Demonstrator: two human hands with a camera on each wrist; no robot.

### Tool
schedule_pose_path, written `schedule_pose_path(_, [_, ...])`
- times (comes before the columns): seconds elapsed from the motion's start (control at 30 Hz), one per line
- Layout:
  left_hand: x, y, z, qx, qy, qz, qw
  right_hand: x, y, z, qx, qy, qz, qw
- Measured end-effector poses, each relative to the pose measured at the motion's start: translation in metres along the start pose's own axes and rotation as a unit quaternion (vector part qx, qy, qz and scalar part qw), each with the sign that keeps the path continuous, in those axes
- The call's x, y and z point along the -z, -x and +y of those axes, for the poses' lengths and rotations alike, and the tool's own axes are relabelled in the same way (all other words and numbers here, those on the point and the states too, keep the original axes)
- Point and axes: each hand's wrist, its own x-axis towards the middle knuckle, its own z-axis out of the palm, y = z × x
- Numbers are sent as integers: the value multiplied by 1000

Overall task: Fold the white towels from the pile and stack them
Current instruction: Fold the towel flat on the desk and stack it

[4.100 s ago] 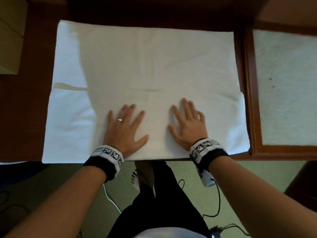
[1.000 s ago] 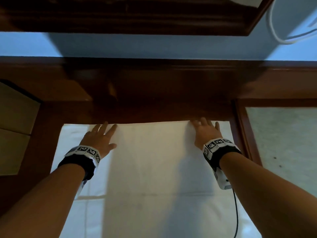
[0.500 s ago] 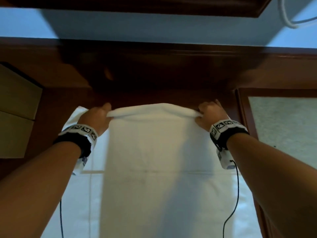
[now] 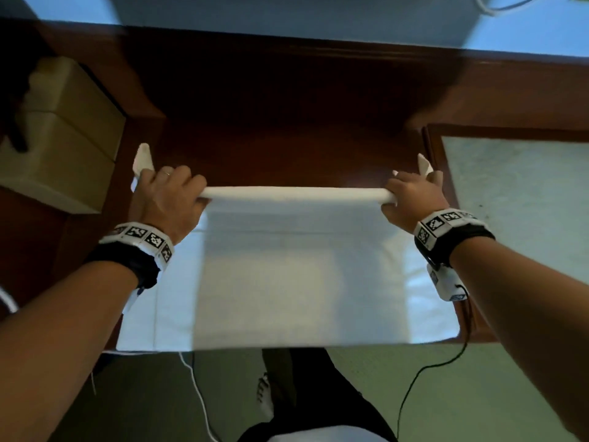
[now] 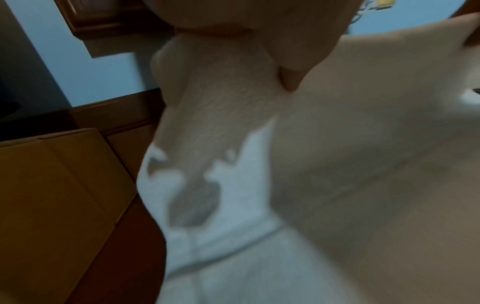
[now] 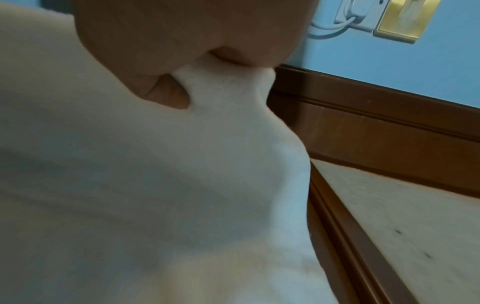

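Both hands grip the white towel [image 4: 287, 275] by its far edge. Left hand [image 4: 165, 199] clenched round the left end of the lifted fold, fingers curled over the top; a towel corner sticks up just behind its knuckles. Right hand [image 4: 411, 199] clenched the same way on the right end, another corner poking up behind it. Between the hands the towel edge forms a taut, rolled-looking ridge raised off the wooden desk [image 4: 287, 122]. Rest of the towel lies flat on the desk toward the person, near edge at the desk's front edge. Left wrist view: thumb and fingers pinch bunched terry cloth, blurred. Right wrist view: same, thumb pressed into the gathered cloth.

Cardboard box [image 4: 60, 138] sits on the desk well left of the towel. Pale speckled panel [image 4: 516, 218] in a wood frame lies just right of the towel. Marker-patterned wristbands on both wrists; black cable [image 4: 414, 378] hangs from the right wrist unit, white cable [image 4: 197, 387] hangs below the desk edge. Blue wall behind the desk, with a socket and brass switch plate [image 6: 405, 18] in the right wrist view. Green carpet below.
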Motion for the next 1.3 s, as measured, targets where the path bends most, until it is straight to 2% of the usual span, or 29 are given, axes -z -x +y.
schedule_pose_path(0.1, [-1, 63, 18, -10, -14, 17, 1000, -15, 61, -9, -2, 26, 49, 998])
schedule_pose_path(0.2, [-14, 121, 38, -10, 7, 9, 1000, -44, 120, -18, -15, 61, 8, 998])
schedule_pose_path(0.27, [-32, 155, 52, -7, 10, -56, 998, -69, 157, -20, -18, 92, -46, 995])
schedule_pose_path(0.37, [-50, 187, 70, 21, 15, -220, 975, -97, 198, -21, -22, 142, -114, 983])
schedule_pose_path(0.43, [-54, 194, 78, 41, 18, -250, 967, -104, 209, -21, -24, 157, -113, 981])
schedule_pose_path(0.57, [-66, 201, 88, 8, 54, -207, 977, -102, 215, -13, -62, 157, -131, 977])
schedule_pose_path(0.7, [-79, 204, 86, 8, 98, -267, 959, -110, 219, -4, -28, 136, -157, 978])
schedule_pose_path(0.83, [-83, 186, 86, 49, 133, -272, 952, -121, 204, 0, -1, 87, -206, 975])
schedule_pose_path(0.93, [-88, 157, 78, 54, 145, -259, 953, -120, 171, 9, -15, 50, -203, 978])
schedule_pose_path(1.0, [-91, 147, 74, 50, 154, -247, 955, -113, 153, 13, -15, 13, -175, 984])
schedule_pose_path(1.13, [-98, 173, 75, 17, 137, -173, 975, -116, 181, 26, 37, 7, -76, 996])
schedule_pose_path(1.23, [-107, 190, 75, -13, 113, -205, 972, -125, 198, 31, 10, 12, -129, 992])
schedule_pose_path(1.3, [-109, 190, 75, -9, 100, -185, 978, -130, 194, 33, -27, 9, -151, 988])
